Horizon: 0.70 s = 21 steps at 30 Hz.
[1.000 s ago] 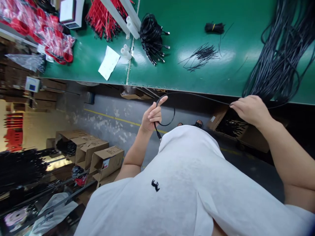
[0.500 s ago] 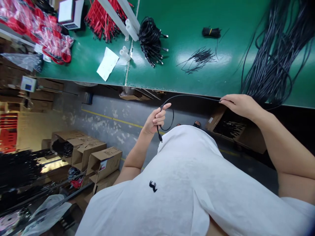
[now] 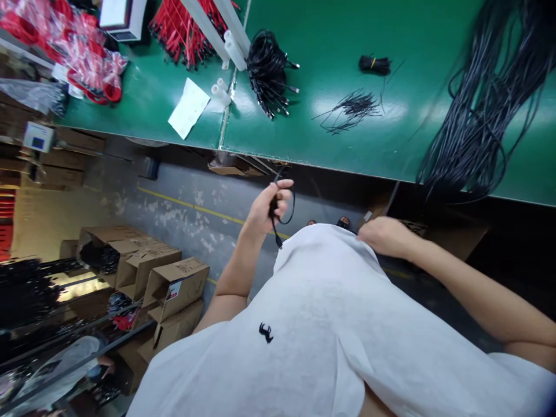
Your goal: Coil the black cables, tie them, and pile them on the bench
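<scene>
Black cable (image 3: pixel 274 226) is in my left hand (image 3: pixel 261 209), off the green bench (image 3: pixel 304 136), in the air between its near edge and my shirt (image 3: pixel 321 301). Left fingers curled round it, gripping; a small loop sticks out past the fingertips, plug (image 3: pixel 278 240) dangling below the hand. Right hand (image 3: pixel 382 236) sits well apart, by the shirt front, fingers bunched together. Can't tell if it pinches any cable; tips hidden.

Step, my read: gathering cable into the left hand, loop only partly made. Next move calls for a steady left grip, plug kept clear of the loop, slack laid in without a twist. Loose grip and the loop could spring open.

Farther out: long black cables (image 3: pixel 473 133) lie right of me, reaching the near edge. Thin black strands (image 3: pixel 354 109) left of those, banded bundle (image 3: pixel 374 65) farther from the edge. Coiled cables (image 3: pixel 264 66) beside the bench seam.
</scene>
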### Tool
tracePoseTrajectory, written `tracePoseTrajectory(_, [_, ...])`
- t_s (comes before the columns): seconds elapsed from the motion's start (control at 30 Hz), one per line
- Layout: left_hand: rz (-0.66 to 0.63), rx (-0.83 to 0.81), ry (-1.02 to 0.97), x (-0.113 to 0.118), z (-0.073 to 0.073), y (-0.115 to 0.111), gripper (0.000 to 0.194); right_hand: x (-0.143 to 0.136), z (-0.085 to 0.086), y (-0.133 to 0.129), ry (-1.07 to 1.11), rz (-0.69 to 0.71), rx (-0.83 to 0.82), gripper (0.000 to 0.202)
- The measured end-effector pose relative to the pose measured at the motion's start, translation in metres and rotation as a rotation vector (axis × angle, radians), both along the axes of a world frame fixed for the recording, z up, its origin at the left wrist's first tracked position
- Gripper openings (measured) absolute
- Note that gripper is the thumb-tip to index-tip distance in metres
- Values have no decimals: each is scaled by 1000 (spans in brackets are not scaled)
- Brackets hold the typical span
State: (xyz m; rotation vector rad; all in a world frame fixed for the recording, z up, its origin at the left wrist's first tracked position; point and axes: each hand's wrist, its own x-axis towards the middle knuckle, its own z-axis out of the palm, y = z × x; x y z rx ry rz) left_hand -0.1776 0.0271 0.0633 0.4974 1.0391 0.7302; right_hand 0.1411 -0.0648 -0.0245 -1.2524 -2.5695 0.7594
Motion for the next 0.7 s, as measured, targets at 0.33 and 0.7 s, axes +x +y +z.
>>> tracePoseTrajectory(0.33, [-670,-69,-227,41,-19,-26,41,-24,50,61,389,-137,-196,41])
tracePoseTrajectory(0.7, [-256,-350,-287,30,-7,-12,60,7,4,61,374,-279,-244,42])
